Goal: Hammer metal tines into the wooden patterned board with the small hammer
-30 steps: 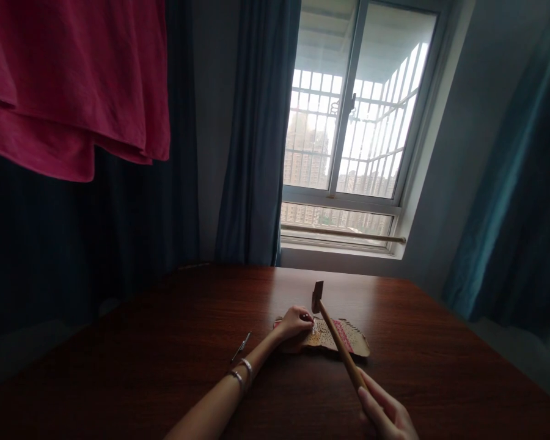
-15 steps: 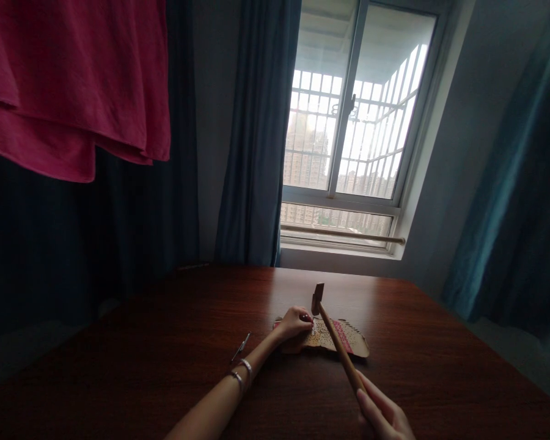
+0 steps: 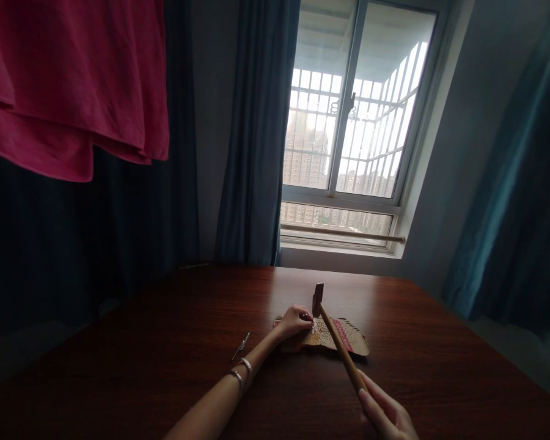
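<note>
My right hand (image 3: 387,414) is closed round the end of a wooden-handled hammer (image 3: 337,342), at the bottom right. The hammer's head hangs just above my left hand (image 3: 295,321). That hand is pinched shut over the left part of a flat tan piece with rows of small holes and a pink strip (image 3: 343,338), lying on the dark wooden table (image 3: 165,366). What the fingers pinch is too small to make out. Two bangles sit on my left wrist.
A thin metal tool (image 3: 241,346) lies on the table left of my left forearm. Behind the table are a barred window (image 3: 348,134) and blue curtains (image 3: 252,134). A red cloth (image 3: 73,79) hangs at the upper left.
The hammer head has dipped very slightly toward my left hand; otherwise both hands hold their places.
</note>
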`<state>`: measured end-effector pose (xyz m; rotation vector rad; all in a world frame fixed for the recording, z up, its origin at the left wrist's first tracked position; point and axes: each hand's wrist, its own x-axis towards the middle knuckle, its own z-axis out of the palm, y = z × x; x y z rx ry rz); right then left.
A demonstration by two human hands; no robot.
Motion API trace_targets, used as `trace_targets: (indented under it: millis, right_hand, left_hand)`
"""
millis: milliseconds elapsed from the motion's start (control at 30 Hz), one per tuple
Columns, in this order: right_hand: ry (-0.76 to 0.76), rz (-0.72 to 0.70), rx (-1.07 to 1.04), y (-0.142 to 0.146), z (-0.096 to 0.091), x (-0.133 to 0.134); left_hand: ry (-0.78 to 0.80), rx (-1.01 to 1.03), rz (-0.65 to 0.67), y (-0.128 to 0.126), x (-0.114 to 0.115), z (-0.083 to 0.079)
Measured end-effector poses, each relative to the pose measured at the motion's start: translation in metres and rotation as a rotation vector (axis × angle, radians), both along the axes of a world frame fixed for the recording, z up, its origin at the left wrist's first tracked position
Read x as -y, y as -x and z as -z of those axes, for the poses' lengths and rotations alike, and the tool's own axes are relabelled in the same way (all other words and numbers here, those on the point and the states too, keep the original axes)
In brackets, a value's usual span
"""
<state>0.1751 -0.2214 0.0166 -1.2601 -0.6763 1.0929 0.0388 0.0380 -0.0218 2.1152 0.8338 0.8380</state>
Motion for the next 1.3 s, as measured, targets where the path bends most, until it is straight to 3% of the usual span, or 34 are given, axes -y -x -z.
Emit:
trace_targets:
  millis: [1300]
  right_hand:
    - [0.01,0.037,0.0,0.0008,0.001,-0.0013]
  left_hand:
    - [-0.023,-0.014,-0.003,0.0017,0.0044,-0.0056]
